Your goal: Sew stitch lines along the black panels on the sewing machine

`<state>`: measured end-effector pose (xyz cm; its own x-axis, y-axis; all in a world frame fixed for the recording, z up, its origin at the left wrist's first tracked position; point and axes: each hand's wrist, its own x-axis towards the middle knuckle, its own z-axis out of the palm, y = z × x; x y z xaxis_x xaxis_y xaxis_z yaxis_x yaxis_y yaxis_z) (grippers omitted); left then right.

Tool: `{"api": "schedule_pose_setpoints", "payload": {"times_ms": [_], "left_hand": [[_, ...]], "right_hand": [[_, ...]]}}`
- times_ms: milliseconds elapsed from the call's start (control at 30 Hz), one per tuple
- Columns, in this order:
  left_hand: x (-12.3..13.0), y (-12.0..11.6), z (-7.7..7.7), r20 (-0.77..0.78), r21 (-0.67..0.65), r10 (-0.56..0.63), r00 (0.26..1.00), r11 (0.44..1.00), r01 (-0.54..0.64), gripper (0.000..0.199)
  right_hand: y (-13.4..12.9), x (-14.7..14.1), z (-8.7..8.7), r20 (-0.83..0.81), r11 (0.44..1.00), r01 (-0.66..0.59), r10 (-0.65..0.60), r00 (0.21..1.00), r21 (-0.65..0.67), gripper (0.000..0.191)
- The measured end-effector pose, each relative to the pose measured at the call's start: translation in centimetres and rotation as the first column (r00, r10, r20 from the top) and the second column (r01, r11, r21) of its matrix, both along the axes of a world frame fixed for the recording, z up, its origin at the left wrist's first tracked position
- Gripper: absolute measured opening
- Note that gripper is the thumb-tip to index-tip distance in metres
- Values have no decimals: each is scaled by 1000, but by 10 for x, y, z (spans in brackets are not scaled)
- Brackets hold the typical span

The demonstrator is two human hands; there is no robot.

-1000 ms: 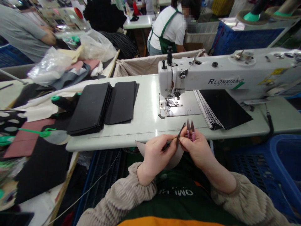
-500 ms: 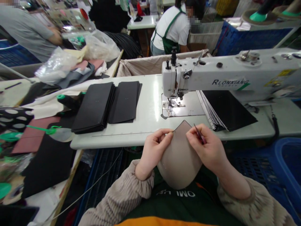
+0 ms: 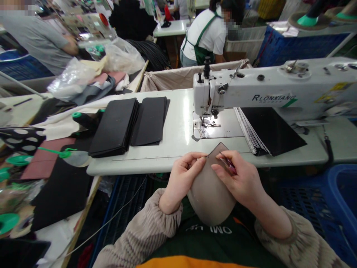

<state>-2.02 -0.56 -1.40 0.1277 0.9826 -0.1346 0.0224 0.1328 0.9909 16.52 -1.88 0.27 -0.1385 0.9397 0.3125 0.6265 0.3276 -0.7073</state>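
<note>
A greyish-beige sheet of leather-like material (image 3: 210,193) bends down over my lap, one corner pointing toward the sewing machine. My left hand (image 3: 185,175) pinches its left edge between thumb and fingertips. In my right hand (image 3: 240,176) is a small pair of thread snips (image 3: 231,166) with a reddish-purple handle, its thin tip reaching over the sheet near the upper corner. My right thumb lies along the sheet's face. The snips' grip is partly covered by my fingers.
The sewing machine (image 3: 267,83) stands on the pale table (image 3: 178,128) ahead. Stacks of black panels (image 3: 114,124) lie left, and a fanned black pile (image 3: 275,130) right. A blue basket (image 3: 338,182) is at the right. A person in a green apron (image 3: 203,35) bends beyond.
My right hand has moved left with the snips, bringing their tip from beside the sheet's right edge to over its face. My left hand keeps its pinch.
</note>
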Motion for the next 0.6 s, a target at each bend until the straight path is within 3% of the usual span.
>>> {"api": "schedule_pose_setpoints", "payload": {"times_ms": [200, 367, 467, 600], "left_hand": [[8, -9, 3, -234, 212, 58, 970, 977, -7, 22], [10, -12, 6, -336, 345, 73, 939, 937, 51, 21], [10, -12, 7, -369, 356, 76, 926, 932, 65, 20], [12, -13, 6, -361, 262, 53, 931, 964, 47, 21]], "right_hand": [[1, -4, -2, -104, 1000, 16, -19, 994, -23, 12], [1, -5, -2, -181, 996, -6, -11, 983, -92, 11], [3, -5, -3, -168, 993, -39, 19, 986, -116, 8], [8, 0, -6, -142, 988, -131, 119, 983, -77, 4]]}}
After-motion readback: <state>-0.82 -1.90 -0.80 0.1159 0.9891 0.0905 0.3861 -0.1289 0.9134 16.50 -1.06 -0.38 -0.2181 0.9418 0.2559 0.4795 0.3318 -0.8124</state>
